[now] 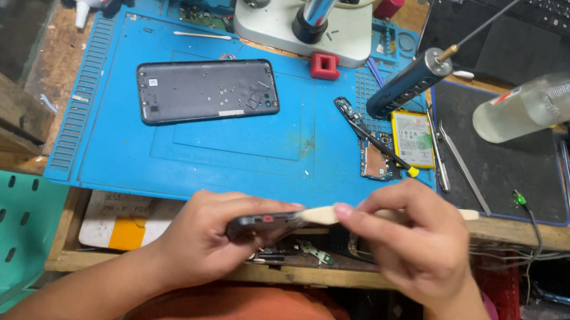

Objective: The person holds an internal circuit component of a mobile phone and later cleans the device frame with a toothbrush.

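Blue mat point(222, 165); left hand point(207, 236) grips phone point(263, 224); right hand point(410, 239) pinches brush point(322, 213).

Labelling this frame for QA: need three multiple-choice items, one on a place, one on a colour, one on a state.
1. Where does the phone back cover lie?
A. on the blue mat
B. on the keyboard
C. in the left hand

2. What colour is the small block by the microscope base?
A. green
B. red
C. white

3. What does the right hand hold?
A. nothing
B. the clear bottle
C. a pale flat tool

Key: 1 A, the cover rests flat on the mat. 2 B, the block is red. 3 C, its fingers pinch the tool against the dark phone gripped by the left hand.
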